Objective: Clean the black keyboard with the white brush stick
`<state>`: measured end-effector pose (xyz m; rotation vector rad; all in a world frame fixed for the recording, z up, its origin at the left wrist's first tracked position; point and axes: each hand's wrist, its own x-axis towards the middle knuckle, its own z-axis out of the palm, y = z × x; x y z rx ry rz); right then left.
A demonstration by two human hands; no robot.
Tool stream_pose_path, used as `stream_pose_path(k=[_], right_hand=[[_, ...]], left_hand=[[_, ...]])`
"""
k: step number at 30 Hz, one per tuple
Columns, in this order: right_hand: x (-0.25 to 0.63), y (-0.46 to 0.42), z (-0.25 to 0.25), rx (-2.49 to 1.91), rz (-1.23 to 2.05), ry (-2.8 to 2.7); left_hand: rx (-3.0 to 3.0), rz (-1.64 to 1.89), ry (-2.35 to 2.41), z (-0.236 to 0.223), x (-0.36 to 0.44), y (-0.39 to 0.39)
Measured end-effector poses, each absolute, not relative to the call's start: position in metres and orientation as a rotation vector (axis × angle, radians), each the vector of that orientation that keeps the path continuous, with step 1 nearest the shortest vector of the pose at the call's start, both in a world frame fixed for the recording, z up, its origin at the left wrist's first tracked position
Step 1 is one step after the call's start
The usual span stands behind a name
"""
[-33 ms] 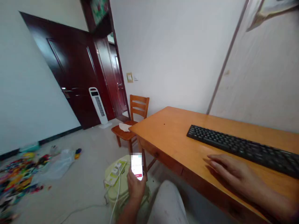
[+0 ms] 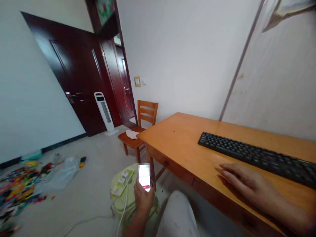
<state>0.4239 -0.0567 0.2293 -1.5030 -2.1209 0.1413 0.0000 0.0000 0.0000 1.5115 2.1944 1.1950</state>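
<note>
The phone (image 2: 144, 177) sits upright in the left hand (image 2: 143, 200), screen lit, fingers and thumb closed around its lower part, low beside the bench (image 2: 187, 148). Behind it stands a pale green stool (image 2: 119, 206) bearing a power strip (image 2: 118, 187). If that one-handed grip loosened, the phone could drop onto the stool or floor (image 2: 91, 184). A white cable (image 2: 125, 196) hangs near the forearm; a sideways swing might snag it and drag the strip. The right hand (image 2: 243, 182) rests on the bench, loosely extended and holding nothing, near the keyboard (image 2: 249, 154); a careless forward push could knock that askew.
</note>
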Motion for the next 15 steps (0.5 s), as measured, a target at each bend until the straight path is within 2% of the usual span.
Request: stream_pose_path(k=[5,15], right_hand=[[0.419,-0.056,0.233,-1.509,0.017,-2.129],[0.422,-0.054,0.228,-1.467,-0.107,-2.153]], left_hand=[[1.397,0.906,2.491,-0.027,-0.015,-0.003],[1.171,0.698,2.602,-0.04,-0.028,0.01]])
